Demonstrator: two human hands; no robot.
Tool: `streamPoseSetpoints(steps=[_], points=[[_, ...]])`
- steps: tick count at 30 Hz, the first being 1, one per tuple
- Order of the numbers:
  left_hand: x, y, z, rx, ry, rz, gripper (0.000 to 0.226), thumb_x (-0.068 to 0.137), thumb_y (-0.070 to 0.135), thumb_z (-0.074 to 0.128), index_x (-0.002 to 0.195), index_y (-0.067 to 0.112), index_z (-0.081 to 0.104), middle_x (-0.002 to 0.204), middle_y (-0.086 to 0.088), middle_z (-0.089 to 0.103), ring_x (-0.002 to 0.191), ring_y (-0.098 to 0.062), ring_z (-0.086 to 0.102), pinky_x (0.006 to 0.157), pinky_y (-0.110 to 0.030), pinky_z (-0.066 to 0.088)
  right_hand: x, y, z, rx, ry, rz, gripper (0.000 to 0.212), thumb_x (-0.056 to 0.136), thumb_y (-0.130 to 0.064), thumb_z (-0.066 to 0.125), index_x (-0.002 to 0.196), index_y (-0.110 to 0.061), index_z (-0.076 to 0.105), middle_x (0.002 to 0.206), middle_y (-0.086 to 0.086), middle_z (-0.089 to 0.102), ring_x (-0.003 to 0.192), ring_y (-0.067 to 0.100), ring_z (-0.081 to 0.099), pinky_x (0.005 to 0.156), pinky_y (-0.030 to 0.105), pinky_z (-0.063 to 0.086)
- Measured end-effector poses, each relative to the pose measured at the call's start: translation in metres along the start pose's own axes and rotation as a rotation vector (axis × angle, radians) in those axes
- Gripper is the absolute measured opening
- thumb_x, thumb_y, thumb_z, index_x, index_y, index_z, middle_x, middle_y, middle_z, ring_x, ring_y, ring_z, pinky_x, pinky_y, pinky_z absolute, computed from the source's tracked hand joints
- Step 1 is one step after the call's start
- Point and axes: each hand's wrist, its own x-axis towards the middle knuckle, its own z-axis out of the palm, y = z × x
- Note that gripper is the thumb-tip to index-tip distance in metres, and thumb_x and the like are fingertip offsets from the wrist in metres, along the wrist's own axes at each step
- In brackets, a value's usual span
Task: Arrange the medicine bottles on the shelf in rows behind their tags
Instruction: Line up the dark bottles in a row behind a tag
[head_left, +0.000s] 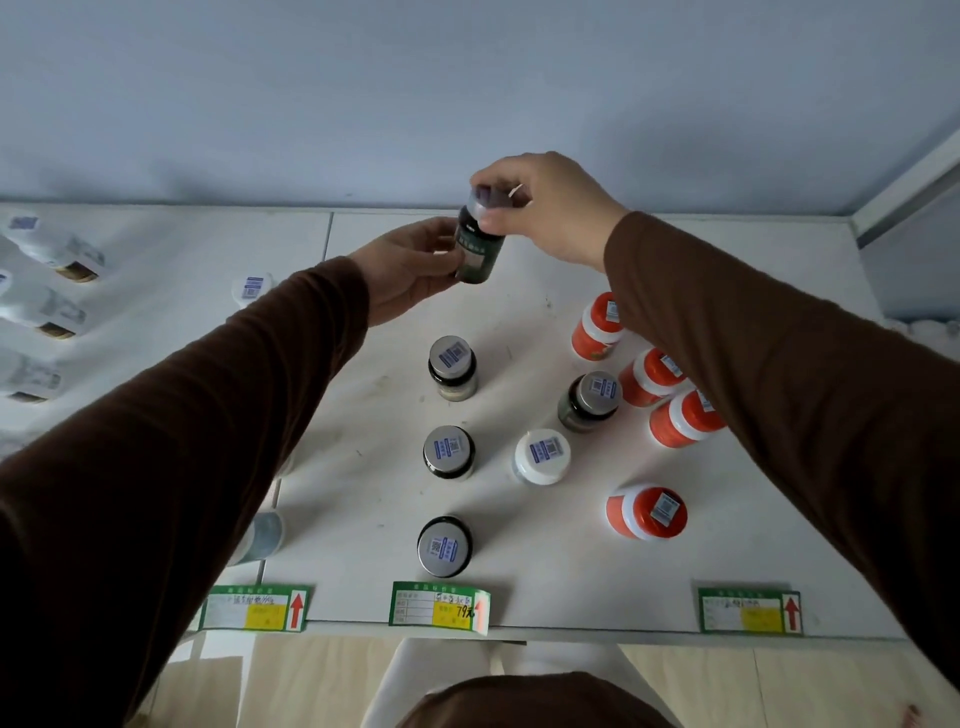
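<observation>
Both arms reach far over the shelf (363, 395). The left hand (410, 265) grips the dark green bottle (477, 249); the right hand (550, 202) pinches its cap.

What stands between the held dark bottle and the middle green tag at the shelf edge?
In the head view, three dark bottles with silver caps stand in a row between the held bottle and the middle tag: far, middle, near.
</observation>
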Motion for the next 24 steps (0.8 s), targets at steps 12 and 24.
streamPoseSetpoints(steps=[12, 24], points=[[-0.011, -0.01, -0.028, 1.1, 0.363, -0.06, 0.046, 0.084, 0.009, 0.061, 0.129, 0.021, 0.055, 0.129, -0.006, 0.056, 0.119, -0.021, 0.052, 0.103, -0.036, 0.042, -0.011, 0.004, 0.06, -0.326, -0.168, -0.113, 0.041, 0.092, -0.018, 0.061, 0.132, -0.022, 0.058, 0.123, 0.007, 0.056, 0.11, 0.026, 0.054, 0.09, 0.032, 0.041], [-0.057, 0.009, 0.015, 1.168, 0.413, 0.242, 0.037, 0.088, 0.021, 0.06, 0.125, 0.021, 0.057, 0.126, -0.003, 0.057, 0.114, -0.019, 0.054, 0.099, -0.034, 0.043, -0.062, -0.001, 0.018, -0.221, 0.028, -0.011, 0.043, 0.09, -0.02, 0.066, 0.133, -0.023, 0.058, 0.123, 0.004, 0.054, 0.11, 0.017, 0.057, 0.096, 0.033, 0.048]])
